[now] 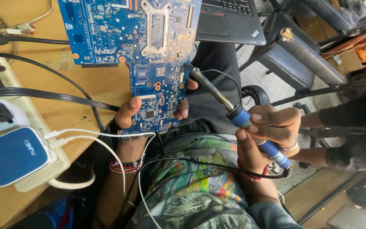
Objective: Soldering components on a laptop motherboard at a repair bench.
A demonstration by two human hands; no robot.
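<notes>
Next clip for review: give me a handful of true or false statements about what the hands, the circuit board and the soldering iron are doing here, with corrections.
1. The left hand holds the blue circuit board by its lower end. True.
2. The right hand grips a screwdriver. False: it holds a soldering iron with a blue handle.
3. The iron's tip meets the board's right edge. True.
4. The board lies flat inside the laptop. False: it is held up over the wooden table edge and the lap, beside the laptop.
5. White cables run from the blue-and-white charger. True.
</notes>
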